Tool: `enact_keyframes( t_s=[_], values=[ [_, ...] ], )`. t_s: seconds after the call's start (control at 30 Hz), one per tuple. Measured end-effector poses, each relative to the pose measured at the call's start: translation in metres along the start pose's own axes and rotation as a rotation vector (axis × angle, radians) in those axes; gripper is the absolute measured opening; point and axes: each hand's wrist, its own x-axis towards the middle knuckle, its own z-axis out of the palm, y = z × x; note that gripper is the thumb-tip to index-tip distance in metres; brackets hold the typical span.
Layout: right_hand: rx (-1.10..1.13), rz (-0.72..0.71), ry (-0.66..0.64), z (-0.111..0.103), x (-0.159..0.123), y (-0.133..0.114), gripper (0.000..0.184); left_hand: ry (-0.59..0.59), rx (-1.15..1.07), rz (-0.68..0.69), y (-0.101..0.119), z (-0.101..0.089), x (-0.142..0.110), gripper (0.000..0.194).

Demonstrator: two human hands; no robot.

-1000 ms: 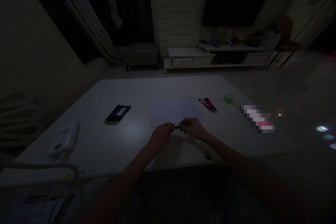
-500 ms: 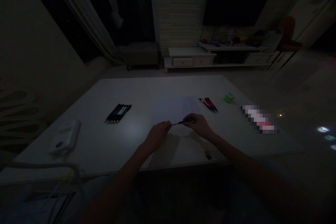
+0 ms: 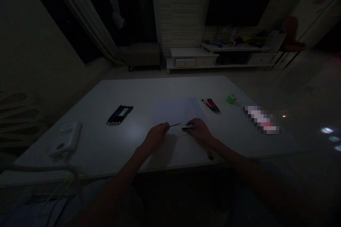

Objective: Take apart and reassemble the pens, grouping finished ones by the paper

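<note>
A thin dark pen refill sticks out to the right from the closed fingertips of my left hand. My right hand is closed around a dark pen barrel, whose end points left. Another small dark tip shows at its fingers, too dim to make out. A short gap separates the refill from the right hand's pieces. Both hands are just above the near edge of a sheet of paper, which has handwriting on its right part.
On the white table lie a row of several pens at left, several red-and-black pens, a green cube-like object, a blurred-out item, a white device and a small dark-and-yellow item by the front edge.
The hands have moved apart. The thin refill, first hidden, then stretched between both hands, is now clear of the barrel and stays in the left hand.
</note>
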Motion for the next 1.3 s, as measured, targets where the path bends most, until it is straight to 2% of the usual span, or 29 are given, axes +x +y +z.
enact_keyframes(
  t_s=[0.1, 0.27, 0.4, 0.5, 0.63, 0.87, 1.07, 1.2, 1.3],
  values=[
    [0.053, -0.101, 0.032, -0.003, 0.002, -0.008, 0.025, -0.028, -0.013, 0.016, 0.005, 0.004, 0.001, 0.026],
    [0.059, -0.211, -0.031, -0.005, 0.000, -0.018, 0.007, -0.074, -0.008, 0.059, 0.014, 0.009, 0.001, 0.024],
    [0.025, -0.165, -0.005, -0.011, 0.001, -0.009, 0.005, -0.075, 0.022, 0.059, 0.009, 0.003, -0.001, 0.025],
    [-0.024, -0.122, 0.034, -0.013, -0.001, 0.002, 0.005, -0.060, 0.041, -0.003, 0.001, -0.006, -0.001, 0.029],
    [-0.070, -0.123, -0.013, -0.010, -0.006, 0.008, 0.008, -0.034, 0.025, -0.034, -0.005, -0.013, -0.003, 0.030],
    [0.030, -0.151, 0.042, -0.015, -0.007, -0.006, 0.012, -0.110, 0.014, 0.023, 0.009, -0.003, -0.010, 0.026],
    [0.084, -0.207, -0.057, -0.008, -0.017, -0.021, 0.009, -0.184, -0.034, 0.084, 0.018, 0.005, -0.008, 0.024],
    [0.048, -0.206, -0.134, -0.010, -0.020, -0.019, 0.006, -0.190, -0.055, 0.102, 0.017, 0.009, -0.008, 0.022],
    [-0.004, -0.180, -0.132, -0.018, -0.023, -0.012, 0.006, -0.160, -0.049, 0.071, 0.010, 0.009, -0.009, 0.025]
  ],
)
